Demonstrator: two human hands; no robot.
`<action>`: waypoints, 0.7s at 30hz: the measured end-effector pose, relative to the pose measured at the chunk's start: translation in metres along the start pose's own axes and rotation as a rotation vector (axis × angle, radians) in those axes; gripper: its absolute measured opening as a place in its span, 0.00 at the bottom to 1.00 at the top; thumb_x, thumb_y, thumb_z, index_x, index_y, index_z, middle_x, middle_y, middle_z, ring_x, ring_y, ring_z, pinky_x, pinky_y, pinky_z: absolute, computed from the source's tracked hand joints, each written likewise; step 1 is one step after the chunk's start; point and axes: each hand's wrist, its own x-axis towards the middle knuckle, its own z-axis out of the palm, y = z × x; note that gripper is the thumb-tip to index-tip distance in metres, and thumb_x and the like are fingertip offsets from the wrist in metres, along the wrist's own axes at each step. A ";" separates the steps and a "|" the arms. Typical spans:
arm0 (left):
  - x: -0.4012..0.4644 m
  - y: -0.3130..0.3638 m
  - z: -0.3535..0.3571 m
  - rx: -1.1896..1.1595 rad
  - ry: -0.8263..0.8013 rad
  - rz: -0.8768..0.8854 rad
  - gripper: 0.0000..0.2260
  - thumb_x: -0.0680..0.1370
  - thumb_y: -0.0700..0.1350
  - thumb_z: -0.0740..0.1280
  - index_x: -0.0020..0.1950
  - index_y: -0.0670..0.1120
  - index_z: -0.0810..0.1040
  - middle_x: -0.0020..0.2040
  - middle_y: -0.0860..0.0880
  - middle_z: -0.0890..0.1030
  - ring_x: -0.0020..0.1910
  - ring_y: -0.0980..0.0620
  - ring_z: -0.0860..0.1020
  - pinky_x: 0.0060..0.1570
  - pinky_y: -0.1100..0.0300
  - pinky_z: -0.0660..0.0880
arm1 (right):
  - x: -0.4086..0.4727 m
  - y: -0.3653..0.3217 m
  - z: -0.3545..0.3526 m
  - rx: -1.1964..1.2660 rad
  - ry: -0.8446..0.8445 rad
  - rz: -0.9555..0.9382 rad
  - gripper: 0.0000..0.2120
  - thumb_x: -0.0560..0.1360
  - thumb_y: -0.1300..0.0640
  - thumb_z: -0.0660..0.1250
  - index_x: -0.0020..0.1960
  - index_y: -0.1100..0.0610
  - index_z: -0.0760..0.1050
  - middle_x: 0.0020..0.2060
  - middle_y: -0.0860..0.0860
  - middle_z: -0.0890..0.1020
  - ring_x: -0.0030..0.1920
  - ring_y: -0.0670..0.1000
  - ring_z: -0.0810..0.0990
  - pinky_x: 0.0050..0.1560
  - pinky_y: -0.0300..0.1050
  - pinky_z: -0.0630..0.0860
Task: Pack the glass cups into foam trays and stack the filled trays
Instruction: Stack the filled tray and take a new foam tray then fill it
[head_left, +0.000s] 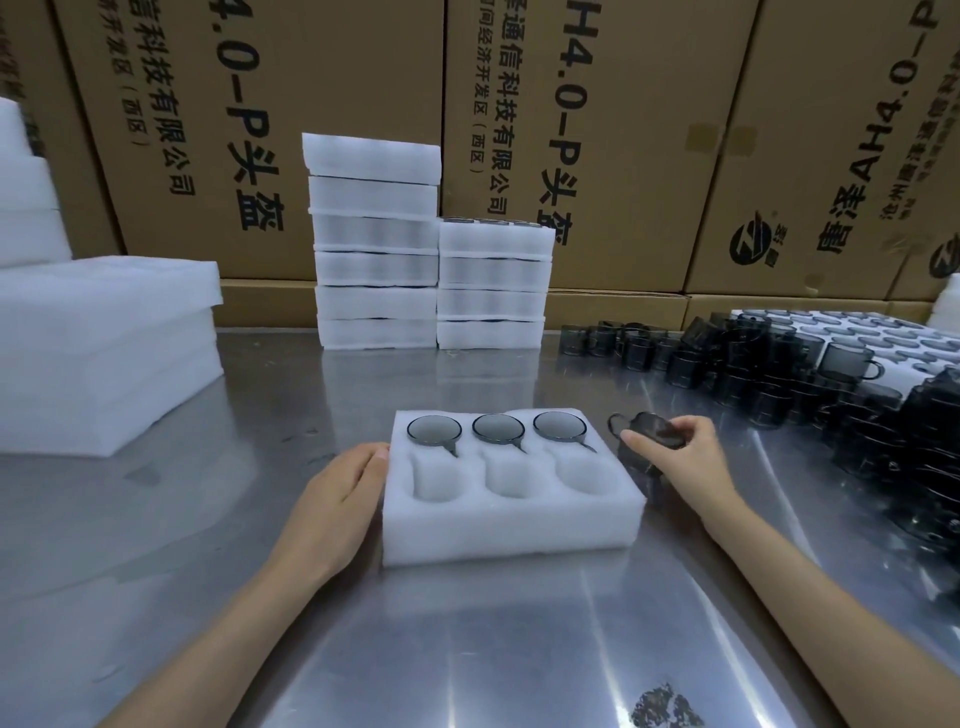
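I saw the right hand (675, 462) grasping a smoky glass cup (647, 434) just right of the foam tray (511, 525); the left hand (343, 493) lay flat, fingers relaxed, against the tray's left wall

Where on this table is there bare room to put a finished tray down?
Bare steel table lies in front of the foam tray, between the forearms, and behind it up to the stacked filled trays. A strip also runs between the left hand and the empty foam pile. The right side is crowded with loose glass cups, past the right hand.
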 end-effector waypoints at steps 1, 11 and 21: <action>0.000 0.000 0.000 0.009 0.000 -0.002 0.12 0.82 0.51 0.55 0.50 0.57 0.78 0.50 0.61 0.80 0.51 0.65 0.75 0.50 0.64 0.70 | -0.001 -0.003 0.000 0.034 0.045 0.004 0.26 0.65 0.48 0.78 0.53 0.55 0.68 0.45 0.46 0.74 0.50 0.53 0.77 0.43 0.44 0.72; 0.002 -0.001 -0.001 0.021 -0.005 0.001 0.11 0.82 0.51 0.55 0.51 0.56 0.78 0.51 0.60 0.80 0.53 0.61 0.75 0.51 0.60 0.70 | -0.072 -0.098 0.027 0.113 0.036 -0.455 0.13 0.65 0.45 0.71 0.45 0.48 0.72 0.40 0.43 0.77 0.40 0.41 0.75 0.41 0.33 0.71; -0.001 0.003 -0.003 0.030 0.013 0.050 0.13 0.81 0.48 0.56 0.39 0.57 0.74 0.35 0.60 0.76 0.37 0.64 0.73 0.39 0.59 0.67 | -0.136 -0.129 0.115 -0.403 -0.225 -0.658 0.24 0.72 0.36 0.64 0.67 0.36 0.69 0.45 0.44 0.68 0.50 0.47 0.70 0.44 0.43 0.72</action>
